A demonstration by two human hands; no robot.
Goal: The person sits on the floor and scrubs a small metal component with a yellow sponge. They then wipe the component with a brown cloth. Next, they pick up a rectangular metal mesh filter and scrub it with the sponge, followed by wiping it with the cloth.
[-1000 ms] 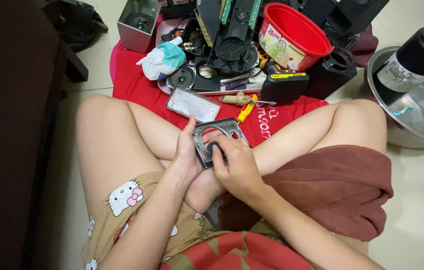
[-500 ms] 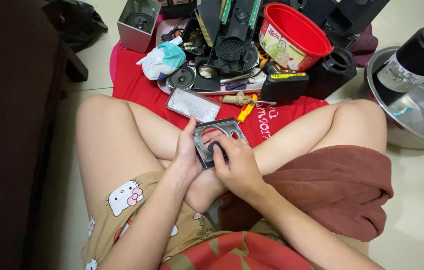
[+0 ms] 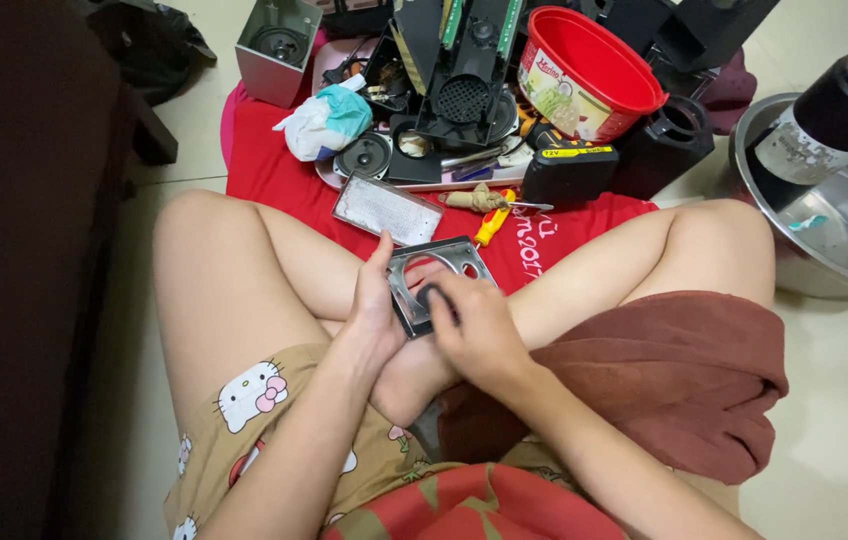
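Head view showed me a small grey metal plate (image 3: 434, 280) with round holes, held over my crossed legs, just in front of the red cloth (image 3: 274, 175) spread on the floor. My left hand (image 3: 376, 310) was clamped on the plate's left edge, thumb along the side and fingers behind it. My right hand (image 3: 474, 325) was closed over the plate's lower right part, fingertips pressing on a small dark piece at its face; what that piece was I could not tell. The two hands sat close together, almost touching, both gripping the same plate.

Just beyond the plate, a flat silver mesh panel (image 3: 386, 208) lay on the cloth, tilted. To its right lay a screwdriver with a yellow handle (image 3: 492, 225) and a tool with a wooden handle (image 3: 479, 198). Farther out, a tray held black plastic parts (image 3: 459, 70), a small round speaker (image 3: 364, 157) and a crumpled white and teal cloth (image 3: 326, 120). A red plastic tub (image 3: 584, 70) stood behind them, with a black battery block (image 3: 569, 172) near its foot. A silver box with a speaker (image 3: 279, 40) stood at the far left. On the right, a steel basin (image 3: 824, 230) held a dark flask (image 3: 834, 110) leaning on its rim. A maroon cloth (image 3: 664, 380) covered my right thigh.
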